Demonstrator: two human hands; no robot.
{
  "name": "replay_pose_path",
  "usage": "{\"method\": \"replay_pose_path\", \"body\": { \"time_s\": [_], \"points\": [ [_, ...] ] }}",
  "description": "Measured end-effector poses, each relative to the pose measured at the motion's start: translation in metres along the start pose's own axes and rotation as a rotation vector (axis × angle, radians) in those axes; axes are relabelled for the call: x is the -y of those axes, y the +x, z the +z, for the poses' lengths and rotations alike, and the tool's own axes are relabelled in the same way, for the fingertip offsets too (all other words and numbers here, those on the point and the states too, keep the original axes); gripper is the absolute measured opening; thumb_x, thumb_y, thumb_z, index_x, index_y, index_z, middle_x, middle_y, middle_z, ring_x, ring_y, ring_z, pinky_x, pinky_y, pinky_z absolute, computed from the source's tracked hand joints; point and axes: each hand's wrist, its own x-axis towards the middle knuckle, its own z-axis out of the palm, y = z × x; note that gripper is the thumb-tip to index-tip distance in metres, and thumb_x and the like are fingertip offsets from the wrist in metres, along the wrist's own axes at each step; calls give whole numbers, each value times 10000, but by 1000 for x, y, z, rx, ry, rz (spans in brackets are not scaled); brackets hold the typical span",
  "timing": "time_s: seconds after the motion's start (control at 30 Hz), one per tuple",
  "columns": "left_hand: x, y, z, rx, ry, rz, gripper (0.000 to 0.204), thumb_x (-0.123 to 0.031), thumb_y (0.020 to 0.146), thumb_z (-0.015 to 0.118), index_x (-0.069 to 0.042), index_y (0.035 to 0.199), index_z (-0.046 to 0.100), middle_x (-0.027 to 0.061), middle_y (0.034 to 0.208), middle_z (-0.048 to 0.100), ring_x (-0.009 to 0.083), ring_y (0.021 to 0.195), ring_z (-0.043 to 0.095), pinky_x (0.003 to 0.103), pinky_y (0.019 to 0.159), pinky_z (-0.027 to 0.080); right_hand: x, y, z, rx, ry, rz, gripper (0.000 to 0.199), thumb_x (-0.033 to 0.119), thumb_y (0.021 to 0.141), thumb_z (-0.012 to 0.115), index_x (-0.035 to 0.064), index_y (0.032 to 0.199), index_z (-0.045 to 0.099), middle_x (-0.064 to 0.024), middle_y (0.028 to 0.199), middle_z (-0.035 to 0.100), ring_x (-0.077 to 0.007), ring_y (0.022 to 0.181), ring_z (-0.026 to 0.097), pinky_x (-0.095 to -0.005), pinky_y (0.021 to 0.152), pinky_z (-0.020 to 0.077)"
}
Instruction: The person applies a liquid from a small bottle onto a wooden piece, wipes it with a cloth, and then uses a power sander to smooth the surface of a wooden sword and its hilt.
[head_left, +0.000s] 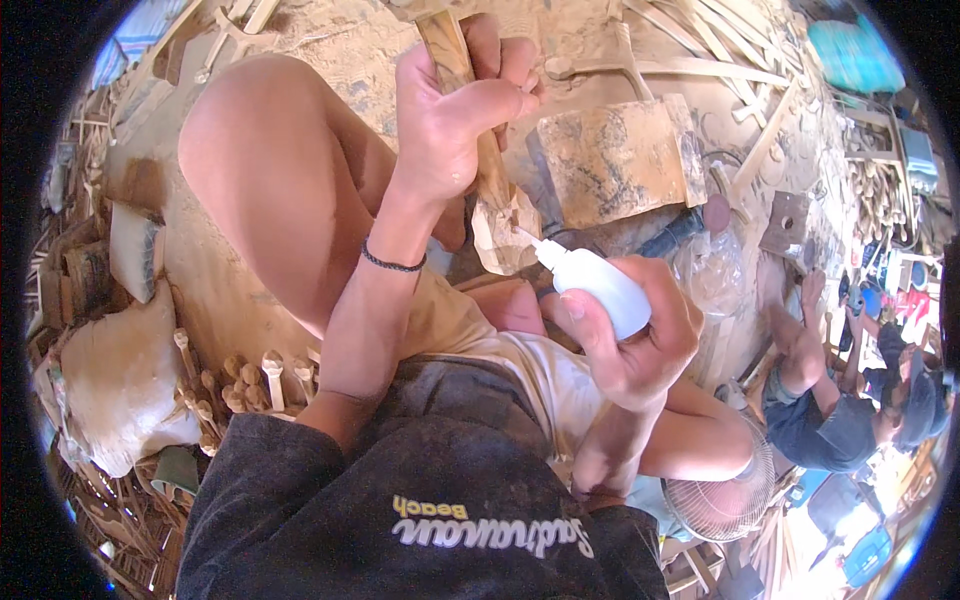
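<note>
My left hand (450,120) is closed round the shaft of a long wooden piece (502,238), which slants down toward me and ends in a paler, roughly cut block. In my right hand (650,335) is a small white squeeze bottle (603,285) with a thin nozzle, gripped between thumb and fingers. The nozzle tip points up and left, at or very near a small dark notch in the pale block. Whether any liquid is coming out cannot be made out. My left fingers cover the shaft's middle.
A heavy wooden block (610,160) lies on the sandy ground just beyond my hands. Long carved sticks (690,68) lie farther off. Carved knobbed pieces (272,368) stand at the left, a wire fan guard (720,492) at lower right. Another person (830,425) sits at the right.
</note>
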Motion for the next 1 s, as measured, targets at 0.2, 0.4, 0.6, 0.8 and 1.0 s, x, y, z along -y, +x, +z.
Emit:
{"method": "replay_pose_path", "body": {
  "time_s": [0.2, 0.4, 0.6, 0.8, 1.0],
  "points": [
    [1, 0, 1, -11, -35, 4, 381, 147, 772, 668, -136, 818, 418, -9, 714, 416, 139, 646, 408, 335, 705, 379, 0, 3, 4, -16, 35, 30, 272, 127, 808, 943, 12, 947, 739, -138, 781, 736, -266, 652, 733, -355, 594, 544],
    [-4, 0, -1, 2, 2, -21, 379, 142, 772, 667, -135, 805, 410, -6, 713, 418, 134, 637, 400, 319, 641, 339, 7, -3, -3, 18, -53, 78, 301, 160, 791, 959, 17, 939, 739, -136, 782, 737, -281, 655, 729, -363, 607, 543],
    [-3, 0, -1, -32, 32, -21, 388, 140, 759, 662, -143, 786, 398, -10, 709, 405, 134, 630, 396, 316, 641, 338, 6, -14, -3, -6, -18, 74, 317, 162, 780, 960, 9, 949, 739, -143, 784, 737, -283, 665, 728, -372, 618, 548],
    [-8, 1, 7, -62, 47, -6, 391, 132, 748, 661, -150, 789, 392, -14, 723, 387, 155, 678, 427, 329, 709, 384, 1, -22, -4, -3, 43, 93, 310, 149, 786, 942, -9, 957, 737, -154, 795, 744, -284, 679, 738, -361, 626, 552],
    [-5, 4, -5, -33, 82, 4, 268, 77, 781, 686, -97, 801, 483, 10, 747, 477, 162, 734, 506, 346, 719, 438, -11, -33, -4, -104, 256, 152, 287, 161, 848, 902, -8, 1013, 739, -111, 813, 762, -187, 696, 716, -342, 635, 554]
  ]
}}
